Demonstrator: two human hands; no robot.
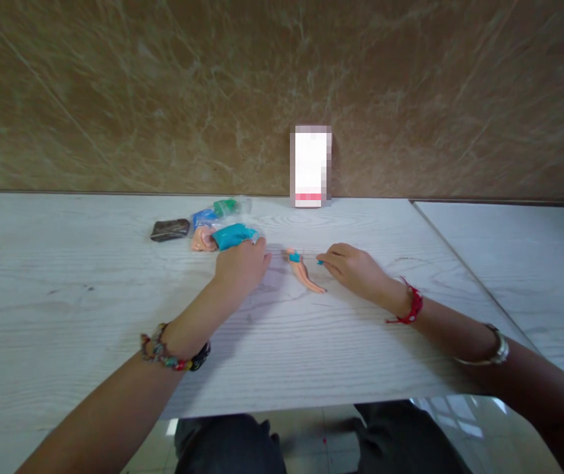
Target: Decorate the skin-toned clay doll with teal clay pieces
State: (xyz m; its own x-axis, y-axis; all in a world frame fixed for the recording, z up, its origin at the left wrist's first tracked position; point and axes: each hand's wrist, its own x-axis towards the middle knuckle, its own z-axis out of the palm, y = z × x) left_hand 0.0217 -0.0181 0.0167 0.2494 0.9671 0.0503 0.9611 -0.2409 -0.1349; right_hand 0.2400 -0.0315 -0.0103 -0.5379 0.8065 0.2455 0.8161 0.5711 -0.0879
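Note:
My left hand (pixel 243 268) is closed at the near edge of a turquoise clay packet (pixel 232 235), its fingertips mostly hidden behind the knuckles. Between the thumb and fingers of my right hand (pixel 354 268) is pinched a small piece of turquoise clay (pixel 320 262), held just over the table. Between both hands lies a peach clay figure (pixel 306 276), long and tapering toward the lower right. A turquoise patch (pixel 294 257) covers part of its upper end.
Beside the turquoise packet lie peach clay (pixel 203 239), a dark brown clay block (pixel 170 230), a blue packet (pixel 205 217) and a green packet (pixel 225 208). A phone with a blurred screen (pixel 309 164) leans against the marbled wall. The white table (pixel 282 355) has a seam at right.

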